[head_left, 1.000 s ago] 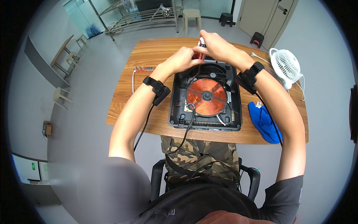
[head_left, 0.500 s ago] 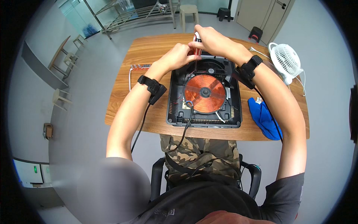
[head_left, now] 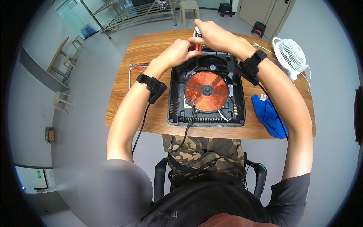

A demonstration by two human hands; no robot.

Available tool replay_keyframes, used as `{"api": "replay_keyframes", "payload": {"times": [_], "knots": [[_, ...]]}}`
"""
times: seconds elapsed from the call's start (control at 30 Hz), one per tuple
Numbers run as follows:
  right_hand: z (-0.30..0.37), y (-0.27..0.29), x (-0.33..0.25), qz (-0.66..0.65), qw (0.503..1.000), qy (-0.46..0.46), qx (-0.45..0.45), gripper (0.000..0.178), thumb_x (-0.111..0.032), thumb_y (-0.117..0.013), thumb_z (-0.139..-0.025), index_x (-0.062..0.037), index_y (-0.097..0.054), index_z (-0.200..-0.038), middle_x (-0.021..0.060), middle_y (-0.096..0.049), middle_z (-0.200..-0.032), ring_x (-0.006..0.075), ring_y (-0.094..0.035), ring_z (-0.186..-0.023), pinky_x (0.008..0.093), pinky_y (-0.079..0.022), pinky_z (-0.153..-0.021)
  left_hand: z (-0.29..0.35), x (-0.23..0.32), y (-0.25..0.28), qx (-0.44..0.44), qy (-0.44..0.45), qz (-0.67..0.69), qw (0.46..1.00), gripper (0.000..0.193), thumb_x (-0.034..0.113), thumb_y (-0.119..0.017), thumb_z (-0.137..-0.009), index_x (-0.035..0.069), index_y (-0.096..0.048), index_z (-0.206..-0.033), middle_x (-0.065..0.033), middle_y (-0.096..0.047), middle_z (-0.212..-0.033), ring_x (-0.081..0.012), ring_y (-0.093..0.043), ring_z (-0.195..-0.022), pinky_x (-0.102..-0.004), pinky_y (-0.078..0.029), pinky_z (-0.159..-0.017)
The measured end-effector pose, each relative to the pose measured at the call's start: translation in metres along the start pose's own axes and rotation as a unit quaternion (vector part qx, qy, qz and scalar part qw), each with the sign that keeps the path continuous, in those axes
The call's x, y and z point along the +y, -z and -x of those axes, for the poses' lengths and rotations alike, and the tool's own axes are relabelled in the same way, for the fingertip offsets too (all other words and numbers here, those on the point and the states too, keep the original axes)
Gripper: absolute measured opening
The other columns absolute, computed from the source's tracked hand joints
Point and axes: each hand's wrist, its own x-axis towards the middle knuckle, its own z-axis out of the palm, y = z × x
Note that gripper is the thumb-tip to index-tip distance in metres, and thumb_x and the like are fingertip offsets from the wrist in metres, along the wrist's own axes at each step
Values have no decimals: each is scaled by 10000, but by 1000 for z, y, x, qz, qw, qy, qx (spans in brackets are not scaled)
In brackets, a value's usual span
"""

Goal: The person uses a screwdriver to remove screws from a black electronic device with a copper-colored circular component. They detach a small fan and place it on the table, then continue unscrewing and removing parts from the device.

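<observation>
An opened induction cooker (head_left: 177,113) lies on the table with its copper coil (head_left: 200,99) facing up. Over its far edge stands a screwdriver (head_left: 197,47) with a red, white and black handle, its shaft pointing down into the housing. My right hand (head_left: 214,36) grips the handle from the top, fingers closed. From the left, my left hand (head_left: 179,53) pinches the screwdriver's lower part between thumb and fingers. Where the tip meets the housing is too small to make out. A dark cable (head_left: 188,130) runs from the cooker over the near table edge.
On the wooden table (head_left: 141,117), a blue cloth (head_left: 267,116) lies right of the cooker and a white fan (head_left: 289,56) stands at the far right. A power strip (head_left: 139,66) is partly behind my left forearm. Stools and a metal rack stand beyond.
The whole view has shifted slightly upward in the picture. Both hands keep their hold on the screwdriver at the cooker's far edge.
</observation>
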Motion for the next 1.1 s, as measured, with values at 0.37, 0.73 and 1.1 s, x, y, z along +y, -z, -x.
{"api": "replay_keyframes", "payload": {"times": [0.37,0.73,1.1], "knots": [[-2,-2,-2,4,1000,-4,-12,485,-401,-699,-947,53,-555,-1040,277,-691,-912,457,-675,-862,491,-537,-744,4,8,6,-20,23,-16,999,349,320,-711,-946,-11,-708,-1055,-211,-730,-909,-358,-694,-828,-421,-537,-778],[-6,-3,-1,7,1000,1,-9,474,-396,-696,-950,47,-552,-1034,280,-689,-907,458,-678,-863,494,-537,-744,3,7,5,-12,20,-21,999,340,328,-712,-944,4,-731,-1043,-184,-725,-865,-314,-676,-764,-413,-527,-740],[-4,-9,6,4,1000,12,7,460,-388,-699,-947,42,-551,-1021,276,-687,-889,458,-680,-858,496,-536,-734,1,17,9,-45,64,-50,996,344,329,-699,-953,6,-713,-1070,-202,-732,-892,-351,-704,-819,-424,-542,-762]]}}
